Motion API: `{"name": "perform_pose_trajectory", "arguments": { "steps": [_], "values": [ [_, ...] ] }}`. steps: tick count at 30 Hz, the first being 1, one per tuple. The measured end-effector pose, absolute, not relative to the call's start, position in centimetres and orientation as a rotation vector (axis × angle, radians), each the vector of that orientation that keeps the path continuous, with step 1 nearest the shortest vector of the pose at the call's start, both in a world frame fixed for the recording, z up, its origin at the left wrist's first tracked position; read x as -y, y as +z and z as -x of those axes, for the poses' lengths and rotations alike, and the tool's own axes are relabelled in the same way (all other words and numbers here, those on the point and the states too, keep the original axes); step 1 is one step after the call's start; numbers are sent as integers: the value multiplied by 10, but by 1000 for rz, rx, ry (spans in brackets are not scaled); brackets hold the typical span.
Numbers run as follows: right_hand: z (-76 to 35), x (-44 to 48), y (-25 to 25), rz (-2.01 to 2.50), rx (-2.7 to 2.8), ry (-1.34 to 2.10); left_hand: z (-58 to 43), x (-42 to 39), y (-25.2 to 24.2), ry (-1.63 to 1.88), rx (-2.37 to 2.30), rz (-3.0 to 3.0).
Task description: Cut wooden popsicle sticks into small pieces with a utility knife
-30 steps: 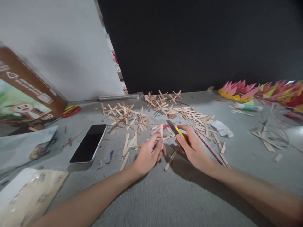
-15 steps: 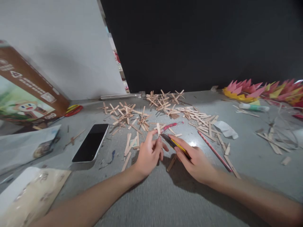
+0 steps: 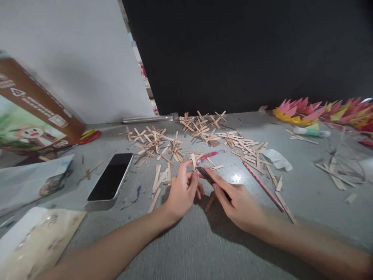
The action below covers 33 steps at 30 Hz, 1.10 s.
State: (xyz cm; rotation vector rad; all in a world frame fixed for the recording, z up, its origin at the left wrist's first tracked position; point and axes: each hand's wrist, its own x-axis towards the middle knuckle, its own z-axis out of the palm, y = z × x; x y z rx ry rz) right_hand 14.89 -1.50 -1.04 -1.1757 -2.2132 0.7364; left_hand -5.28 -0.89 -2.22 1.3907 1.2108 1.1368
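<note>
A short wooden craft stick (image 3: 193, 160) stands up from the pinched fingers of my left hand (image 3: 182, 190). My right hand (image 3: 236, 200) is closed round a utility knife (image 3: 206, 175), its blade end at the stick near my left fingertips. Whether the blade touches the wood I cannot tell. Just beyond the hands lies a red strip (image 3: 207, 156). Several loose craft sticks (image 3: 157, 179) rest left of my left hand, and one more stick (image 3: 210, 203) lies below the knife.
Crossed-stick pieces (image 3: 155, 140) and a pile of sticks (image 3: 244, 144) spread across the back. A phone (image 3: 110, 177) lies left; a red-striped pencil (image 3: 264, 186) and a white paper scrap (image 3: 278, 160) lie right. A glue stick (image 3: 311, 132) and pink-yellow paper crowns (image 3: 303, 112) sit far right.
My right hand has rolled the utility knife, so its yellow side is now mostly hidden. The blade end has shifted slightly left. My left hand keeps pinching the stick.
</note>
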Motion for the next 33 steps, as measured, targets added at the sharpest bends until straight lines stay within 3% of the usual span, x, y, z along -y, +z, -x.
{"name": "perform_pose_trajectory", "arguments": {
  "steps": [18, 33],
  "values": [
    [-147, 20, -8, 1187, 2170, 785, 55, 10, -21, 1053, -1375, -1625],
    [-140, 24, -11, 1243, 2047, 916, 51, 6, -23, 1151, -1168, -1299]
  ]
}}
